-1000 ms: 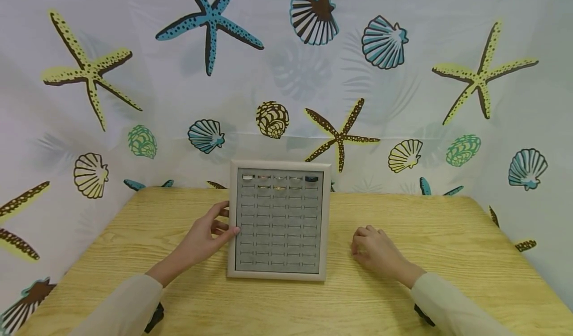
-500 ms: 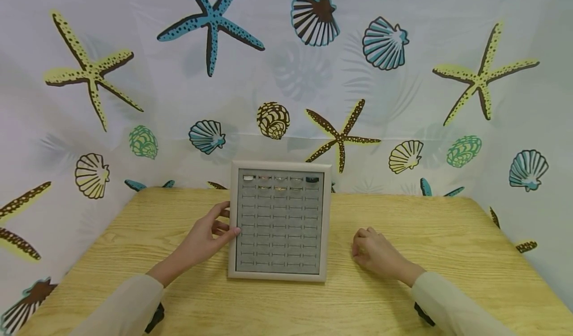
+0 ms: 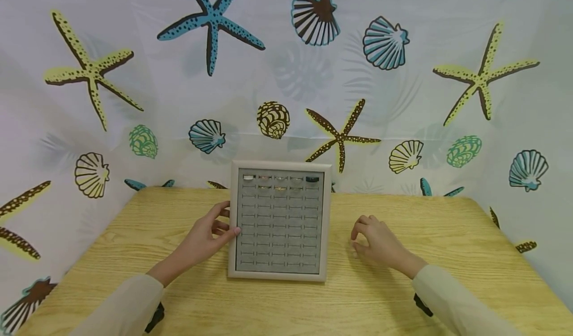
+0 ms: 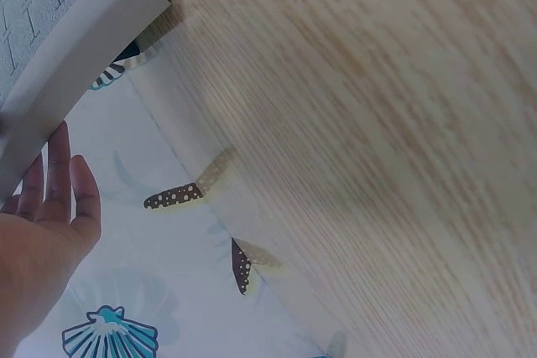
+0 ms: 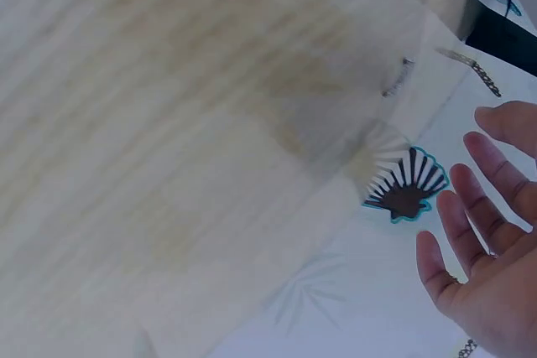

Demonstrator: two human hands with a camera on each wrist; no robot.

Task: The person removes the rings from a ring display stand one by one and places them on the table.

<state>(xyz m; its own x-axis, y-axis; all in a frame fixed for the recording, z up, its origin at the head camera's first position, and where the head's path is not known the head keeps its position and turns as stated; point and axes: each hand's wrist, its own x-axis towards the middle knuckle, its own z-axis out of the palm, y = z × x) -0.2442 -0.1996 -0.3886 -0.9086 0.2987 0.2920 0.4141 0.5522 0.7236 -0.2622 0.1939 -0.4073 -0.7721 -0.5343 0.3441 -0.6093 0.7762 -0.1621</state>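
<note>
A framed ring display tray [image 3: 279,221] stands at the middle of the table, its grey padded face slotted in rows. Several rings sit in its two top rows, among them a dark ring [image 3: 311,179] and a white ring [image 3: 248,177]. My left hand [image 3: 210,234] grips the tray's left edge, thumb on the front of the frame and fingers partly hidden behind it. To the right of the tray, my right hand [image 3: 376,244] is just above the table with fingers loosely bent, and I see nothing in it. In the right wrist view its fingers [image 5: 474,224] are spread apart.
The wooden table [image 3: 403,216] runs back to a white cloth [image 3: 286,77] printed with starfish and shells, which also hangs at both sides. A dark band [image 3: 423,304] shows under the right sleeve and another [image 3: 154,317] under the left.
My right hand has shifted slightly and its fingers have opened away from the thumb. My left hand and the ring display tray stay where they were.
</note>
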